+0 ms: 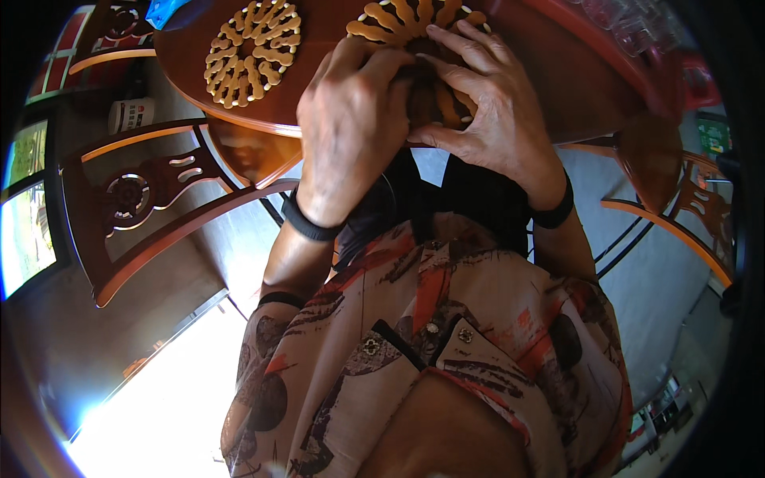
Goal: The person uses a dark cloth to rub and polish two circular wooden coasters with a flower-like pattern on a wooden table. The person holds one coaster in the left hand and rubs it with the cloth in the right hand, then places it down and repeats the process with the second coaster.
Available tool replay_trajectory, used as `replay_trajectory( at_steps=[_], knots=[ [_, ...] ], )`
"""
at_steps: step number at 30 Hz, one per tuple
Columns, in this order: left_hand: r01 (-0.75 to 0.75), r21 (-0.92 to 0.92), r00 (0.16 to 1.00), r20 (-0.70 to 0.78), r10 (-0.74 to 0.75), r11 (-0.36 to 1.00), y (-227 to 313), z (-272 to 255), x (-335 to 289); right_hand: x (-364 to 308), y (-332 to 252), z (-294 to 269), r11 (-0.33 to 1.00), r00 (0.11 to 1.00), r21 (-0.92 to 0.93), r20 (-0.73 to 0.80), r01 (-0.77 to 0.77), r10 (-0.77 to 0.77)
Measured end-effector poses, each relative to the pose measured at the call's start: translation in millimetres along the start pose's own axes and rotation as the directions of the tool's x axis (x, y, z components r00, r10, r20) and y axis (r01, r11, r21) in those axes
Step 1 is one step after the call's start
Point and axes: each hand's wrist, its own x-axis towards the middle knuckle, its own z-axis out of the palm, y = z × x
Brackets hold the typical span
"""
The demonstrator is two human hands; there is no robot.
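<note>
A round trivet (396,21) of brown wooden pieces with pale beads lies at the table's near edge, partly covered by both hands. My left hand (355,131) is closed at its left side, the fingers curled inward and their tips mostly hidden. My right hand (498,107) grips its right side, fingers across the top and thumb near the lower rim. Between the hands, part of the trivet is in shadow. A second round trivet (285,58) of the same kind lies flat to the left, apart from my hands.
The trivets are on a dark red-brown round table (323,24). A blue package (163,11) sits at its far left; clear plastic items (629,28) in a red tray (586,49) are at the right. Carved wooden chairs (171,171) stand left and right below the table.
</note>
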Motion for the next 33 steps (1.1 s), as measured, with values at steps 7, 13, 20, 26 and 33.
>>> replay_trajectory(
  at_steps=[7,13,20,26,33],
  knots=[
    [-0.001,0.073,0.998,0.056,-0.003,0.997,-0.6,-14.0,-39.4,-1.5,1.1,3.8,0.999,1.0,-0.03,-0.004,-0.018,0.018],
    [0.217,-0.128,0.953,0.241,-0.182,0.968,-0.7,-53.6,-62.4,-3.5,1.1,5.7,1.0,0.999,-0.021,-0.028,-0.023,0.022],
    [0.027,-0.116,1.0,0.01,-0.025,0.993,5.1,3.8,-0.9,-0.2,-3.1,4.4,0.999,0.999,-0.041,-0.033,-0.024,0.023],
    [0.007,-0.008,0.998,0.061,-0.007,1.0,10.0,-1.1,-28.0,-1.7,-5.5,7.6,0.998,0.996,-0.034,-0.07,-0.057,0.054],
    [-0.006,-0.001,0.992,0.127,0.006,1.0,10.2,-15.1,-27.7,-0.8,-3.6,7.3,0.999,0.998,-0.041,-0.054,-0.017,0.015]
  ],
)
